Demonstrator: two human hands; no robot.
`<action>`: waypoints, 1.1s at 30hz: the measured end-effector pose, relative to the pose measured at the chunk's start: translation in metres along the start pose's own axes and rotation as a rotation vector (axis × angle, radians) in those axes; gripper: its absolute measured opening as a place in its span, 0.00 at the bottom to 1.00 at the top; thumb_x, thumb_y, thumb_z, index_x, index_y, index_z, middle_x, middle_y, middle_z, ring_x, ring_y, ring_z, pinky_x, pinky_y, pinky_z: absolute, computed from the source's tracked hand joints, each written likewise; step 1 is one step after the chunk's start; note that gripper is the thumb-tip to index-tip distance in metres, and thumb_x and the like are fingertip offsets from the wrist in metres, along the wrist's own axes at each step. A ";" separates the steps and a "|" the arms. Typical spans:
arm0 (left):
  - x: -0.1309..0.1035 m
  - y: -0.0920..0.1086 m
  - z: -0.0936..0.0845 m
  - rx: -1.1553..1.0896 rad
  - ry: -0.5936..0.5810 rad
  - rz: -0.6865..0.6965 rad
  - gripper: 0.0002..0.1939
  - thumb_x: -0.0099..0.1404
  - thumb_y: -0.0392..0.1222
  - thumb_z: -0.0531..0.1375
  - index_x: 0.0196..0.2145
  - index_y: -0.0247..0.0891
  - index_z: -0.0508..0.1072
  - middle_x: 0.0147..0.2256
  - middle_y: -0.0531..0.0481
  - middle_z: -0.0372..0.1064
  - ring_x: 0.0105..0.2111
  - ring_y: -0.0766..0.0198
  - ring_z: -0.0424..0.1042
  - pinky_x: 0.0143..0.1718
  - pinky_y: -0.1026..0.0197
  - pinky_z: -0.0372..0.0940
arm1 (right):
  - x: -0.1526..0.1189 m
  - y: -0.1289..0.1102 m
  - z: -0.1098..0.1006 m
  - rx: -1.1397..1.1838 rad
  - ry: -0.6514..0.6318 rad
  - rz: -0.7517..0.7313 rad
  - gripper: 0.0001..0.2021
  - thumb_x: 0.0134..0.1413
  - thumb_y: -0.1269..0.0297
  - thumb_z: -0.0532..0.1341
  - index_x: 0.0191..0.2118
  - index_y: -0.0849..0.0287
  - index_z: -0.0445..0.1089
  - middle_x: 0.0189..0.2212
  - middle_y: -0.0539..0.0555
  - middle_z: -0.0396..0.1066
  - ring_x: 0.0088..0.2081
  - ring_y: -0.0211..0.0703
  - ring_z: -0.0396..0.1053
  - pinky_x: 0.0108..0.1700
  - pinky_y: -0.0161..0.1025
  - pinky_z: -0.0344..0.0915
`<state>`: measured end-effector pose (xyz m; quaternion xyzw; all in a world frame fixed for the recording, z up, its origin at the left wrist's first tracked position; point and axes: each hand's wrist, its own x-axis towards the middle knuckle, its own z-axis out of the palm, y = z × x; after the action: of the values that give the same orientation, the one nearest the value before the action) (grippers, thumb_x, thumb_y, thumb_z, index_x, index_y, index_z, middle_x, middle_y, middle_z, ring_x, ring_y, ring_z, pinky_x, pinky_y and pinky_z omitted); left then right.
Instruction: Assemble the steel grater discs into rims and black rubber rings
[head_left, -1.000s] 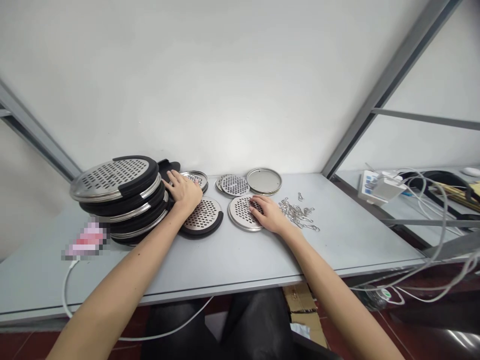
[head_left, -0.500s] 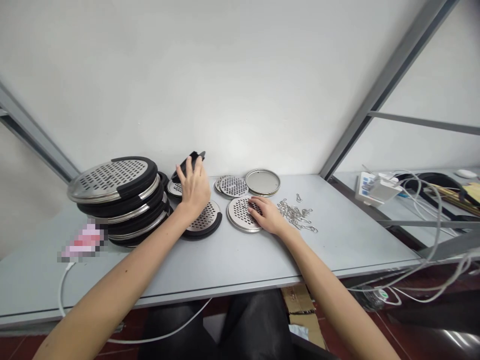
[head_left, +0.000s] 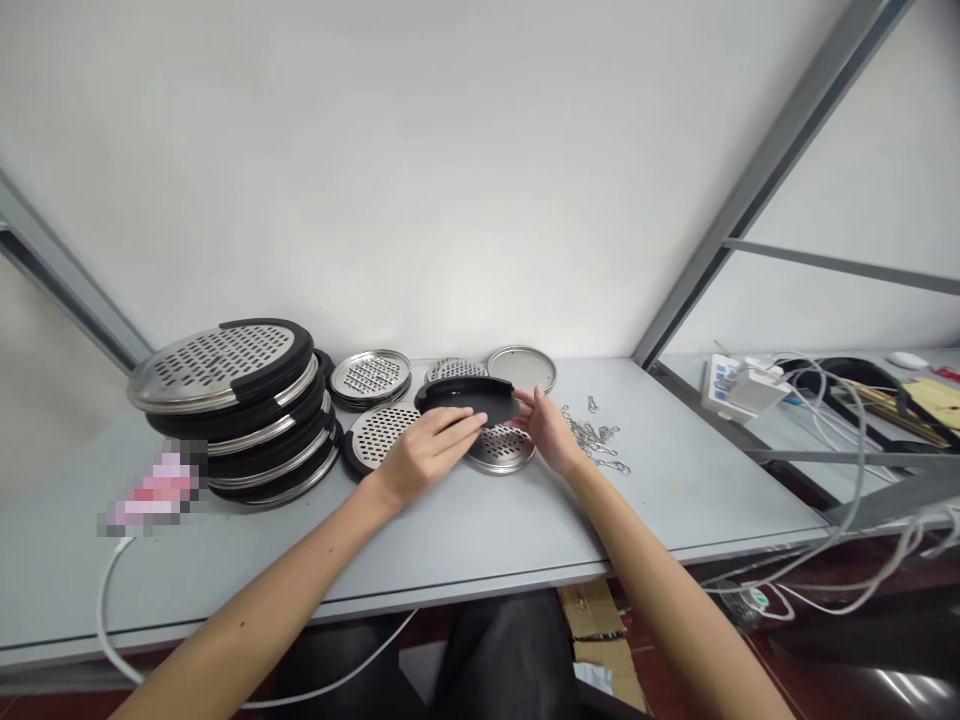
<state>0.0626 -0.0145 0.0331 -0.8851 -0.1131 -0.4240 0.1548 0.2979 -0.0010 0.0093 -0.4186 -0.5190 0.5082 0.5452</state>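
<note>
Over the front discs, both hands hold a shallow black plastic cover (head_left: 476,405) with a raised curved rim. My left hand (head_left: 427,450) grips its near left side, thumb and fingers closed on it. At its right edge, the fingers of my right hand (head_left: 546,428) are closed on the rim, partly hidden. Beneath the cover lies a perforated metal disc (head_left: 501,462), mostly covered. Left of it is a perforated disc with a black edge (head_left: 379,432), partly behind my left hand.
A tall stack of black-rimmed perforated discs (head_left: 225,365) stands at left, beside a blurred pink item (head_left: 154,492) with a white cable. Further discs (head_left: 370,377), grater plates (head_left: 455,369) and a plain round tray (head_left: 523,370) line the wall. Metal clips (head_left: 596,435) lie scattered at right.
My left hand has brought the black cover from the back left to the middle. My right hand has lifted off the perforated disc and taken the cover's right edge.
</note>
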 end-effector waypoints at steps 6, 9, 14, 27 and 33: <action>-0.002 0.014 0.004 -0.036 -0.088 0.019 0.19 0.70 0.29 0.51 0.56 0.40 0.66 0.53 0.46 0.72 0.58 0.60 0.67 0.56 0.50 0.69 | -0.005 -0.010 0.003 0.180 -0.004 0.099 0.24 0.44 0.57 0.70 0.49 0.58 0.71 0.35 0.54 0.79 0.34 0.46 0.77 0.37 0.41 0.72; 0.000 0.020 -0.001 -0.055 -0.028 0.006 0.24 0.67 0.29 0.53 0.60 0.40 0.61 0.54 0.44 0.71 0.59 0.58 0.65 0.58 0.48 0.66 | -0.004 -0.011 -0.001 0.226 0.059 0.151 0.21 0.45 0.62 0.69 0.47 0.58 0.73 0.32 0.53 0.79 0.28 0.41 0.74 0.31 0.38 0.71; -0.002 0.007 -0.020 -0.126 -0.014 -0.173 0.33 0.63 0.39 0.59 0.64 0.39 0.55 0.60 0.38 0.63 0.62 0.47 0.59 0.60 0.40 0.60 | -0.001 -0.011 -0.009 0.230 0.144 0.263 0.12 0.49 0.68 0.65 0.42 0.59 0.76 0.30 0.53 0.79 0.24 0.38 0.72 0.25 0.33 0.69; -0.013 -0.005 -0.029 -0.347 -0.256 -0.323 0.14 0.70 0.38 0.56 0.52 0.42 0.70 0.47 0.43 0.69 0.56 0.54 0.65 0.61 0.43 0.59 | -0.003 -0.016 -0.009 0.241 -0.007 0.286 0.16 0.57 0.54 0.60 0.45 0.59 0.75 0.33 0.55 0.79 0.29 0.41 0.75 0.29 0.35 0.70; -0.020 -0.013 -0.033 -0.208 -0.169 -0.354 0.12 0.70 0.37 0.56 0.50 0.41 0.71 0.42 0.46 0.67 0.53 0.55 0.67 0.64 0.40 0.52 | 0.003 0.001 -0.019 -0.352 0.251 -0.149 0.21 0.56 0.46 0.57 0.45 0.57 0.73 0.34 0.57 0.77 0.39 0.50 0.74 0.42 0.48 0.71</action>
<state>0.0222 -0.0160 0.0396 -0.8950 -0.2348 -0.3784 -0.0242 0.3165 0.0032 0.0065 -0.5276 -0.5575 0.3119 0.5600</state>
